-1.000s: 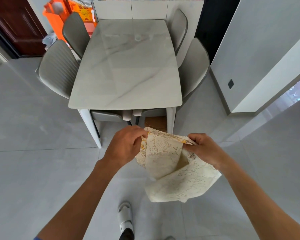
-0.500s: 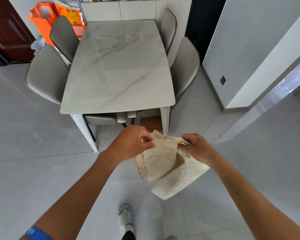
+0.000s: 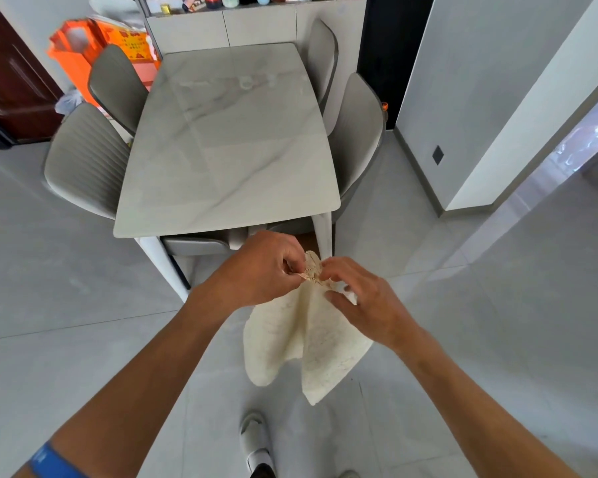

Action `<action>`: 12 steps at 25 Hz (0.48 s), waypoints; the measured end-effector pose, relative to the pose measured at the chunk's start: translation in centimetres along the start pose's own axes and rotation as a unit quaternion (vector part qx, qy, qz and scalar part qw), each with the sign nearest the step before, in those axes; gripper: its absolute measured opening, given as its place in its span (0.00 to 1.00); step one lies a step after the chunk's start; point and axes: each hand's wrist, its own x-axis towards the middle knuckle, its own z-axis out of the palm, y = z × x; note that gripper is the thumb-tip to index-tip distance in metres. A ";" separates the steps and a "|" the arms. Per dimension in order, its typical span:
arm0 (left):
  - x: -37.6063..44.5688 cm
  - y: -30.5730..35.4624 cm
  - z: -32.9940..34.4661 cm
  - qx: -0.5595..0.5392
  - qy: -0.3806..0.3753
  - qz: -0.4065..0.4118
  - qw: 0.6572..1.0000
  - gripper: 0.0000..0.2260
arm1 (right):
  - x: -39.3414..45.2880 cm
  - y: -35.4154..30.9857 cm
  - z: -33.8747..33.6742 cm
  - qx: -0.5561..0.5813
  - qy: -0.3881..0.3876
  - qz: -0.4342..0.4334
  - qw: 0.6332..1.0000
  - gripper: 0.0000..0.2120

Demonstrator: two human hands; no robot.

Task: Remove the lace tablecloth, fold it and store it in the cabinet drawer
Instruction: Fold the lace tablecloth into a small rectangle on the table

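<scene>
Rectangular grey marble-topped dining table (image 3: 228, 139), bare, beyond the hands. Cream lace tablecloth (image 3: 311, 343), folded, hanging in the air above the floor. Left hand (image 3: 259, 270) and right hand (image 3: 363, 305) both pinching its top edge.

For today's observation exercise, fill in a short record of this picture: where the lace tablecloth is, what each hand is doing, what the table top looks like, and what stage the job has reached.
Tablecloth: lace tablecloth held in the air above the floor, hanging in two folded flaps
Left hand: left hand pinches the cloth's top edge
Right hand: right hand pinches the same top edge, close beside the left
Table: marble table bare, cloth off it
Chairs: grey chairs pushed in around the table
Stage: cloth removed, folding under way, not yet stored
</scene>
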 end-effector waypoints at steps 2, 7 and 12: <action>0.1 0.3 -0.3 0.011 -0.014 0.003 1.000 0.03 | 0.0 0.1 1.4 0.003 -0.008 0.012 1.000 0.12; 0.0 -0.5 -2.1 -0.005 -0.015 -0.044 0.999 0.04 | -0.4 1.1 4.9 0.026 -0.089 0.180 0.979 0.22; -0.7 -2.6 -4.2 0.020 -0.018 -0.104 0.994 0.04 | 0.1 2.2 5.6 -0.042 -0.059 0.154 0.985 0.11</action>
